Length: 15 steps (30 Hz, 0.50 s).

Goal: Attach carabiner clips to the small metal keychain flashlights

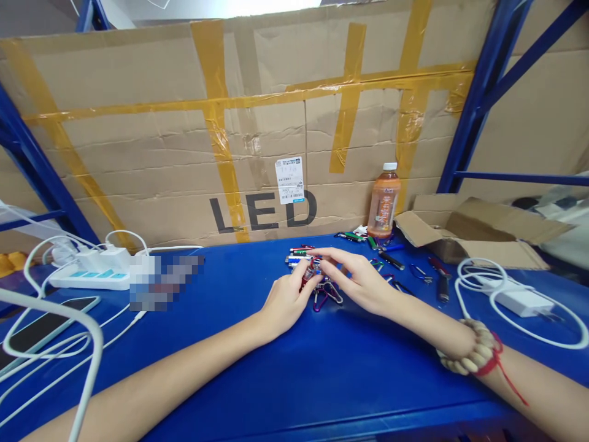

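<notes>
Near the middle of the blue table, my left hand (286,301) is closed, with thumb and fingers pinching a small shiny red piece (305,280) that looks like a keychain flashlight. Most of it is hidden by the fingers. My right hand (363,279) curves over it from the right, thumb and index finger apart, the tips close to the red piece; whether they touch it is unclear. Just below the fingers lie a purple carabiner (318,302) and a silver carabiner (337,297). Behind my left thumb several small silver and coloured flashlights (294,260) lie together, partly covered.
More flashlights and clips lie right of my hands, including a black one (392,261) and a blue carabiner (419,273). A drink bottle (383,202), an open carton (469,230) and a white charger (518,296) stand farther right. Left are a power strip (92,276), cables and a phone (41,328).
</notes>
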Available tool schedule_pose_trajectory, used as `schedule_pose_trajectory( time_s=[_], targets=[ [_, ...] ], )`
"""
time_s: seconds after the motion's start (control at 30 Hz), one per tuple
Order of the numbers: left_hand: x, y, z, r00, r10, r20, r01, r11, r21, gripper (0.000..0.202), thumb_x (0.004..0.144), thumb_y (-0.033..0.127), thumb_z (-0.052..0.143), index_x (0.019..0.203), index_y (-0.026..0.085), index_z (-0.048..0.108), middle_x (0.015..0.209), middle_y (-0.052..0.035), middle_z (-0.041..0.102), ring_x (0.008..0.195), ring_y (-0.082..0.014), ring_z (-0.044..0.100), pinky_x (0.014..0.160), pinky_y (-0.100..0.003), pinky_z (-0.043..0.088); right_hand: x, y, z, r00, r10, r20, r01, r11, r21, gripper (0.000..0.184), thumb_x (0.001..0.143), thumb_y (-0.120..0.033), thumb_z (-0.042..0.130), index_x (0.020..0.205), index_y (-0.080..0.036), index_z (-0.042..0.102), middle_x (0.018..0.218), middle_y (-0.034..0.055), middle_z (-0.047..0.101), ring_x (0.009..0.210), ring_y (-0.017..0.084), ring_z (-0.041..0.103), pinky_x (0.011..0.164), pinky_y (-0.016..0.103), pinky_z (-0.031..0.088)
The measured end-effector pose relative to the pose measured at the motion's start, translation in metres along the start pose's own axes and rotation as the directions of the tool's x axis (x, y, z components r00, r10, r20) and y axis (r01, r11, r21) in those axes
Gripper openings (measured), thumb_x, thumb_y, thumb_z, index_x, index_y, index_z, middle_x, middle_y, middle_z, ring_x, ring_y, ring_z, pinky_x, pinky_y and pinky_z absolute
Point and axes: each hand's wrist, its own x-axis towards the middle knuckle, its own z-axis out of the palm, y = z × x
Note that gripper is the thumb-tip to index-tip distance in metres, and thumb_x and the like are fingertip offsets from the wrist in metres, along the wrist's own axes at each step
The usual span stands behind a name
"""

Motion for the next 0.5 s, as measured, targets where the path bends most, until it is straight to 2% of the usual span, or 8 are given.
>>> schedule_pose_trajectory(
  time_s=[0.1,0.17,0.27,0.33,0.4,0.43,0.5],
  targets=[
    [-0.0004,0.0008,0.0005,1.000,-0.008,0.025,0.007,1.000,0.030,0.014,0.087,0.034,0.042,0.097,0.023,0.042,0.076,0.0016,0.064,0.062,-0.0170,0.059,0.058,-0.025,0.037,-0.0010,-0.0024,0.0011,0.989,0.084,0.122,-0.092,0.994,0.056,0.040,0.087,-0.034,0.049,0.125,-0.021,0.048,0.094,0.0031,0.065,0.070,0.011,0.058,0.065,0.023,0.047],
    [-0.0010,0.0015,0.0011,0.999,-0.032,0.014,0.032,0.999,0.010,0.017,0.085,0.033,0.045,0.098,0.024,0.038,0.079,0.0016,0.065,0.062,-0.0172,0.059,0.060,-0.026,0.038,-0.0004,-0.0023,0.0018,0.987,0.087,0.131,-0.096,0.993,0.063,0.039,0.086,-0.032,0.050,0.123,-0.020,0.052,0.096,0.0037,0.065,0.070,0.011,0.058,0.064,0.023,0.046],
    [-0.0020,0.0011,0.0013,0.999,-0.019,-0.050,0.014,0.996,-0.089,0.019,0.085,0.033,0.044,0.098,0.023,0.035,0.078,0.0018,0.062,0.061,-0.0156,0.056,0.060,-0.026,0.039,0.0022,-0.0002,0.0003,0.997,0.071,0.038,-0.074,0.995,0.060,0.029,0.087,-0.030,0.050,0.109,-0.018,0.063,0.091,0.0044,0.066,0.071,0.011,0.058,0.065,0.023,0.045],
    [-0.0022,-0.0005,0.0007,0.991,0.019,-0.132,-0.038,0.989,-0.143,0.019,0.085,0.033,0.042,0.100,0.022,0.035,0.082,0.0003,0.056,0.066,-0.0147,0.053,0.064,-0.027,0.040,0.0038,0.0014,-0.0021,0.998,0.056,-0.041,-0.054,0.998,0.038,0.023,0.085,-0.030,0.052,0.092,-0.016,0.069,0.080,0.0040,0.066,0.069,0.012,0.058,0.063,0.022,0.045],
    [-0.0019,-0.0022,-0.0003,0.975,0.002,-0.221,-0.042,0.984,-0.174,0.021,0.086,0.033,0.037,0.103,0.021,0.035,0.086,-0.0015,0.049,0.072,-0.0152,0.050,0.069,-0.029,0.040,0.0040,0.0022,-0.0034,0.994,0.089,-0.059,-0.086,0.995,0.049,0.024,0.084,-0.032,0.053,0.081,-0.015,0.070,0.072,0.0035,0.065,0.061,0.011,0.056,0.058,0.022,0.044],
    [-0.0016,-0.0028,-0.0008,0.967,-0.027,-0.255,-0.023,0.981,-0.193,0.021,0.087,0.033,0.034,0.104,0.020,0.035,0.087,-0.0022,0.046,0.075,-0.0156,0.049,0.072,-0.030,0.040,0.0034,0.0022,-0.0030,0.992,0.126,-0.026,-0.123,0.988,0.092,0.025,0.084,-0.033,0.053,0.081,-0.015,0.070,0.069,0.0031,0.064,0.055,0.009,0.054,0.054,0.022,0.044],
    [-0.0012,-0.0033,-0.0017,0.952,-0.086,-0.295,0.009,0.968,-0.251,0.022,0.089,0.034,0.028,0.104,0.019,0.035,0.089,-0.0032,0.044,0.078,-0.0161,0.047,0.074,-0.031,0.039,0.0010,0.0011,0.0001,0.974,0.197,0.112,-0.217,0.951,0.218,0.030,0.084,-0.038,0.052,0.091,-0.014,0.068,0.070,0.0030,0.063,0.047,0.008,0.052,0.045,0.021,0.044]
  ],
)
